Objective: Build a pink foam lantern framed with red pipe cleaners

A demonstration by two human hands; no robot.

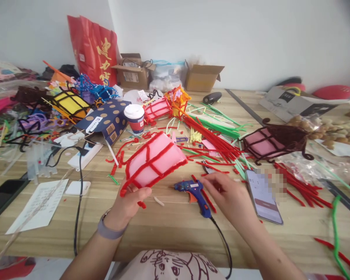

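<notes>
My left hand (134, 198) holds up a lantern (166, 151) with pale pink sides and a red pipe-cleaner frame, tilted above the table. It grips the lower left corner, where short red ends stick out. My right hand (226, 194) is closed in a pinch low over the table, just right of a blue glue gun (194, 188). What its fingertips hold, if anything, is hidden. A red pipe-cleaner piece (209, 201) lies along the glue gun's right side, close to those fingertips; I cannot tell whether they touch it. The gun lies on its side, nozzle to the left.
A phone (264, 198) lies right of my right hand. Behind are red pipe cleaners (212, 134), a lidded paper cup (134, 118) and a brown-framed lantern (275, 142). A black cable (79, 202) crosses the left side to a power strip (86, 155).
</notes>
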